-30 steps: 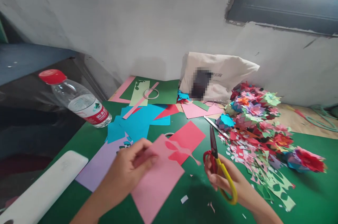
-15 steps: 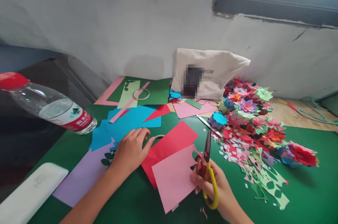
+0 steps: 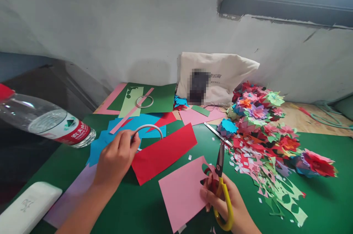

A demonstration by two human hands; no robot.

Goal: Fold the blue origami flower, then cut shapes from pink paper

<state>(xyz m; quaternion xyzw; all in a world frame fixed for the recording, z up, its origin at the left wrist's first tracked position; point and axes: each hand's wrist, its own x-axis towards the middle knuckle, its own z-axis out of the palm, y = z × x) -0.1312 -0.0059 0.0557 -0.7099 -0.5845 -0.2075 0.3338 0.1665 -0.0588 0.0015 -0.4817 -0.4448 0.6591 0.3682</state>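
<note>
Between the thumb and fingers of my left hand (image 3: 117,160) is a thin white roll of tape (image 3: 151,126), tilted up on edge. The red paper strip (image 3: 165,154) lies just in front of the roll and covers its lower part. My right hand (image 3: 227,193) grips yellow-handled scissors (image 3: 226,202) with the blades pointing up, and also pinches a pink sheet of paper (image 3: 182,191) with curved cut-outs at its corner.
Paper flowers (image 3: 257,110) and paper scraps (image 3: 278,186) cover the right side. A water bottle (image 3: 70,131) and white case (image 3: 33,204) are at left. Blue sheets (image 3: 103,145), another tape roll (image 3: 144,106), a cloth bag (image 3: 234,75) and a thin metal tool (image 3: 216,133) lie behind.
My left hand has moved left, lifting the tape roll from behind the red paper. The red strip has shifted left, apart from the pink sheet. My right hand keeps its hold.
</note>
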